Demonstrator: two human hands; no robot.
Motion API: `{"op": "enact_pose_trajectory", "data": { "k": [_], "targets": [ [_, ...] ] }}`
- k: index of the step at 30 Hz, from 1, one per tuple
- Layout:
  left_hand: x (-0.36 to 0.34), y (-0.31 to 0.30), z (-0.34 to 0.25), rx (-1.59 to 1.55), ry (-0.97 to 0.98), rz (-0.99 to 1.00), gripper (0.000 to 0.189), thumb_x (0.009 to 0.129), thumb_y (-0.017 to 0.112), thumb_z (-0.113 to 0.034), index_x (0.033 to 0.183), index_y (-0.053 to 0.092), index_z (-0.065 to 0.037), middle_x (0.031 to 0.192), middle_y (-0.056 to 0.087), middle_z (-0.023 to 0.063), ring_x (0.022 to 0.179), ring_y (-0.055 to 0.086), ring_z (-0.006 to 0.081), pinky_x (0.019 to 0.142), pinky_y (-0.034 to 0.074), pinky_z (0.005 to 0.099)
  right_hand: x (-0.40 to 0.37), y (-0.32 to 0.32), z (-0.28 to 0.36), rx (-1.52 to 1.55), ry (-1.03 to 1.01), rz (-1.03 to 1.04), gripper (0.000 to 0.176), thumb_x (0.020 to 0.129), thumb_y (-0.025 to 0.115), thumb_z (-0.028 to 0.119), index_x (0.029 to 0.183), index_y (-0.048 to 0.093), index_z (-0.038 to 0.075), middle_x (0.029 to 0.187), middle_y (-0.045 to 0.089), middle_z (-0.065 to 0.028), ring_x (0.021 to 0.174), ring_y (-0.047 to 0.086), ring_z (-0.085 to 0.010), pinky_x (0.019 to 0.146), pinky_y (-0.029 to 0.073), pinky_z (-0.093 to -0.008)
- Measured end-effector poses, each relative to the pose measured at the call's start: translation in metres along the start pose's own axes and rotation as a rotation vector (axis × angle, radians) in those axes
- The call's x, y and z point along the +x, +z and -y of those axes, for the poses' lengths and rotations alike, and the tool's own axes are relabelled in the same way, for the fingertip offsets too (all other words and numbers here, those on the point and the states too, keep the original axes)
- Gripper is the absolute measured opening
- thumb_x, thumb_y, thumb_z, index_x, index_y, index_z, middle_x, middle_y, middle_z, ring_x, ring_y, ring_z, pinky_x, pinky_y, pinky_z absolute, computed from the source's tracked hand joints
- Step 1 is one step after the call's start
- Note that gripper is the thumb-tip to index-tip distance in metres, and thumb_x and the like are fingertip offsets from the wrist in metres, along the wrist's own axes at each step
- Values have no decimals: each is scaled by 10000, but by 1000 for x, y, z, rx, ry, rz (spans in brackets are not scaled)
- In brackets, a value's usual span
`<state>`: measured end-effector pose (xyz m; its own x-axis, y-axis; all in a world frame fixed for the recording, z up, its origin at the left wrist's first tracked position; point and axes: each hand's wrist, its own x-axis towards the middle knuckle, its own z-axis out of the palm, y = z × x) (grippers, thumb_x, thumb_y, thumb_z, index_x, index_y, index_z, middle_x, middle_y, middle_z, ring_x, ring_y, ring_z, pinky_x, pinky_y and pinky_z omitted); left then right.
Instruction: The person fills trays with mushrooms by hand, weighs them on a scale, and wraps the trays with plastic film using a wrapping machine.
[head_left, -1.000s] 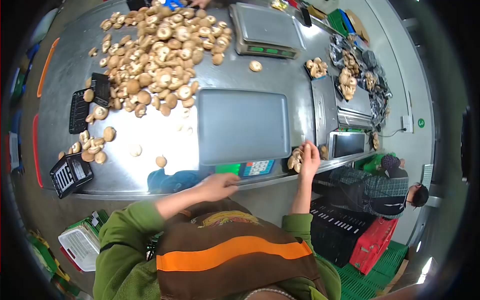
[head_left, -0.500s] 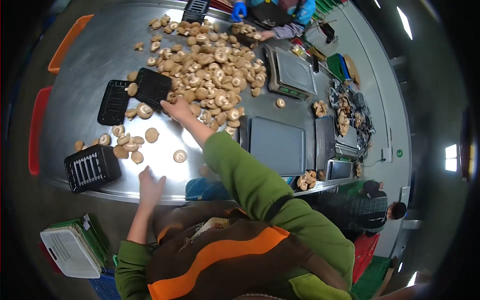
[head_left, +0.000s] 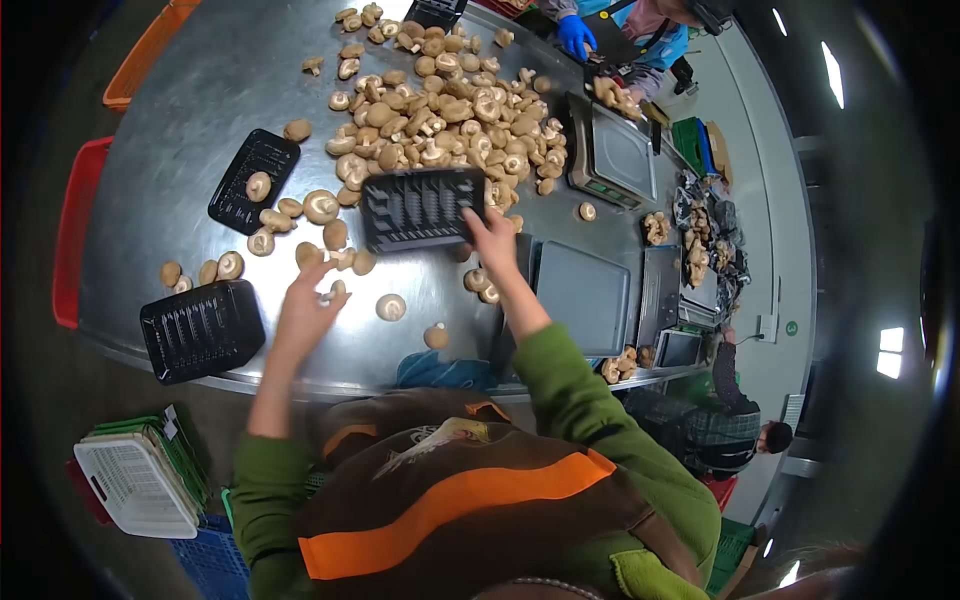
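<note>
The right hand (head_left: 492,245) has its fingers closed on the right end of a black tray (head_left: 425,210), thumb over the rim. The tray is tilted, slightly blurred, in front of the mushroom pile (head_left: 450,120) that spreads toward the far edge of the steel desk (head_left: 180,170). The left hand (head_left: 305,312) is over the front part, fingers and thumb parted around a small mushroom (head_left: 338,289); I cannot tell whether they grip it. A second tray (head_left: 252,153) lies toward the left edge, a third tray (head_left: 200,330) at the front-left corner. A green wall sign (head_left: 791,327) reads "3"; the emblem on the brown apron (head_left: 445,436) is illegible.
</note>
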<state>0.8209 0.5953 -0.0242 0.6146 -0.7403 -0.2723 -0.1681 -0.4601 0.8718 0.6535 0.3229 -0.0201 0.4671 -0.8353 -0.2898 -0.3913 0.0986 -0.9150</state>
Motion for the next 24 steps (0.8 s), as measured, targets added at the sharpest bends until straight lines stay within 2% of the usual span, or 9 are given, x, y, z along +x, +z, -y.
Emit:
{"op": "enact_pose_trajectory", "data": {
  "k": [1, 3, 4, 6, 9, 13, 17, 22, 24],
  "targets": [
    [2, -28, -21, -91, -129, 18, 561, 751, 697, -96, 1259, 485, 11, 1194, 565, 188, 1083, 561, 289, 910, 449, 371, -11, -21, -11, -46, 19, -29, 209, 871, 644, 209, 918, 604, 10, 765, 594, -10, 619, 530, -75, 484, 420, -218],
    [18, -97, -8, 0, 58, -214, 473, 821, 666, -184, 1249, 522, -43, 1147, 598, 106, 944, 607, 177, 783, 503, 294, -40, -48, -31, -60, -6, -164, 215, 854, 664, 211, 876, 631, 0, 710, 593, 11, 587, 502, -51, 499, 396, -211],
    [22, -130, -28, 229, -133, -374, 486, 825, 664, -199, 1256, 514, -31, 1195, 584, 121, 1030, 588, 215, 815, 496, 316, -51, -64, -51, -126, 9, -199, 211, 853, 667, 213, 856, 627, 6, 691, 588, 17, 577, 496, -48, 494, 391, -214],
    [52, -197, 60, 578, -20, -490, 686, 759, 712, -331, 1290, 460, 24, 1204, 556, 254, 1009, 597, 307, 848, 468, 386, -75, -78, -74, -188, 33, -230, 209, 852, 671, 215, 837, 623, 12, 673, 583, 22, 568, 490, -45, 490, 386, -216],
    [70, -240, 125, 462, -580, 19, 821, 646, 810, -391, 1158, 455, 144, 1037, 599, 267, 911, 622, 305, 750, 509, 398, -115, -84, -86, 8, 139, -218, 192, 854, 671, 222, 803, 619, 44, 648, 572, 24, 536, 479, -46, 465, 366, -211],
    [84, -224, 139, 445, -556, 187, 734, 597, 857, -333, 1042, 484, 117, 883, 608, 210, 717, 636, 256, 584, 529, 368, -161, -81, -51, -82, 433, -145, 150, 865, 649, 220, 845, 624, 74, 612, 536, 31, 487, 453, -47, 422, 356, -217],
    [104, -185, 96, 182, -669, 360, 764, 574, 869, -190, 1133, 404, 44, 844, 588, 115, 558, 593, 182, 456, 506, 308, -185, -93, -73, -223, 768, 227, 253, 869, 614, 242, 1009, 635, 32, 652, 518, 14, 513, 455, -76, 429, 354, -236],
    [148, -113, 110, 149, -538, 519, 740, 607, 846, -163, 1200, 425, -28, 961, 625, 133, 724, 650, 201, 533, 546, 354, -166, -77, -105, -407, 709, 354, 227, 812, 570, 192, 892, 635, -10, 537, 493, -41, 449, 480, -135, 410, 383, -288],
    [138, -80, 42, 95, -552, 652, 704, 635, 825, -182, 1198, 433, -24, 962, 618, 120, 740, 644, 198, 544, 551, 351, -147, -69, -117, -574, 522, 547, 191, 785, 568, 156, 793, 647, -18, 583, 589, -109, 446, 558, -180, 423, 436, -321]
  ]
}}
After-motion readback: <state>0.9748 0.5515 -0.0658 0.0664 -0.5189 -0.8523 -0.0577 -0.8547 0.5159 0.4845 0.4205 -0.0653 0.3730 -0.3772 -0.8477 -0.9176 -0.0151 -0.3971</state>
